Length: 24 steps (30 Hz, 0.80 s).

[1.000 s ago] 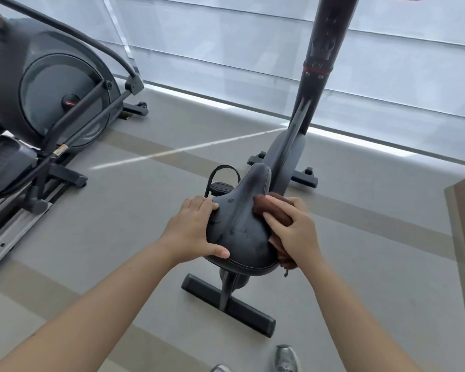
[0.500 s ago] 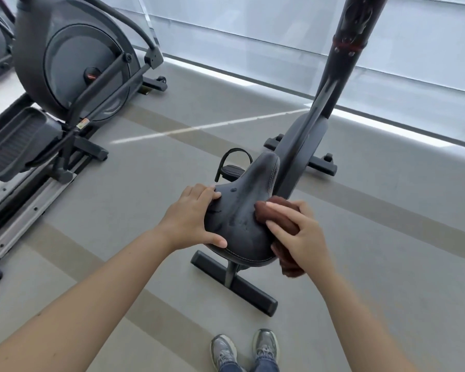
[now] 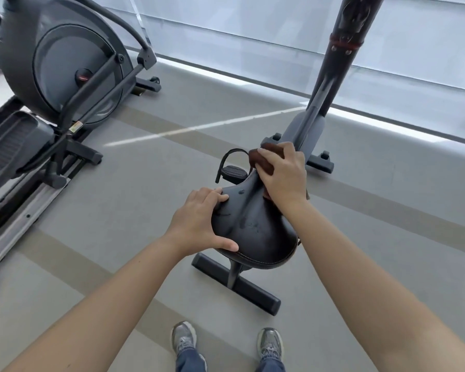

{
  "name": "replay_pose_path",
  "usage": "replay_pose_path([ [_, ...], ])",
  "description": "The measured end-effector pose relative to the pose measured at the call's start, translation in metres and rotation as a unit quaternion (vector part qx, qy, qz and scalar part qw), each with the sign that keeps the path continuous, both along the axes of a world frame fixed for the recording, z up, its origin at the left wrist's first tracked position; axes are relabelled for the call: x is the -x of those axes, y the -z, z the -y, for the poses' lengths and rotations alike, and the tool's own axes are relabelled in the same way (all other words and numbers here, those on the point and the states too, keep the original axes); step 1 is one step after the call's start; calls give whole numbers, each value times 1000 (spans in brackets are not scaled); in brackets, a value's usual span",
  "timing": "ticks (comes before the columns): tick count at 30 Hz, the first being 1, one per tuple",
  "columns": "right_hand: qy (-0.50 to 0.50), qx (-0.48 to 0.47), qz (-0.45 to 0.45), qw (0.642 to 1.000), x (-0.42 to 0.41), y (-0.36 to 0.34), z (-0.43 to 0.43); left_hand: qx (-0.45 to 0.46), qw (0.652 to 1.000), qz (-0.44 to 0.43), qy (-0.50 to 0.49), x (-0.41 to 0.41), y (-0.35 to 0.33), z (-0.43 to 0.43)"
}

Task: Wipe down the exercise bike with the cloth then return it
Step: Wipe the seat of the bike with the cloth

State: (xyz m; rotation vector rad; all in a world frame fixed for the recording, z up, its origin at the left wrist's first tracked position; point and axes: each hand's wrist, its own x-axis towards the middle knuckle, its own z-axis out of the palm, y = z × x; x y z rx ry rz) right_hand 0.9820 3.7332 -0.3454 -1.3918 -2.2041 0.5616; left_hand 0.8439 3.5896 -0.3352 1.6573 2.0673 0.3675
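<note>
The exercise bike (image 3: 309, 127) stands in front of me, its black saddle (image 3: 255, 226) nearest and its dark post rising at the upper right. My left hand (image 3: 199, 224) grips the saddle's left edge, thumb under the rim. A brown cloth (image 3: 266, 157) is bunched under my right hand (image 3: 282, 170), pressed on the saddle's narrow front tip. Most of the cloth is hidden by my fingers. A pedal with a strap (image 3: 232, 171) shows just left of the saddle nose.
An elliptical trainer (image 3: 65, 76) with a footplate and floor rail fills the left side. The bike's rear foot bar (image 3: 236, 285) lies on the grey floor by my shoes (image 3: 183, 336). A frosted window wall runs along the back.
My right hand has slid the cloth forward from the saddle's right side to its front tip. My left hand stayed on the saddle's left edge. The view tilted further down.
</note>
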Motion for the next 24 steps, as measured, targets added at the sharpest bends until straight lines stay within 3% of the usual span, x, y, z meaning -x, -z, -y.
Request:
replay_pose_path([
  [5, -68, -2, -4, 998, -35, -11, 63, -33, 999, 5, 36, 6, 7, 2],
  [10, -42, -53, 38, 997, -39, -16, 132, -50, 993, 51, 93, 27, 11, 4],
  [15, 36, -44, 74, 996, 1, -15, 83, -64, 983, 125, 115, 46, 20, 0],
  [19, 57, -18, 158, 986, 28, -16, 40, -75, 977, 145, 133, 51, 26, -2],
  [24, 36, -18, 84, 996, 13, -23, 102, -75, 973, 148, 159, 58, 25, -9],
])
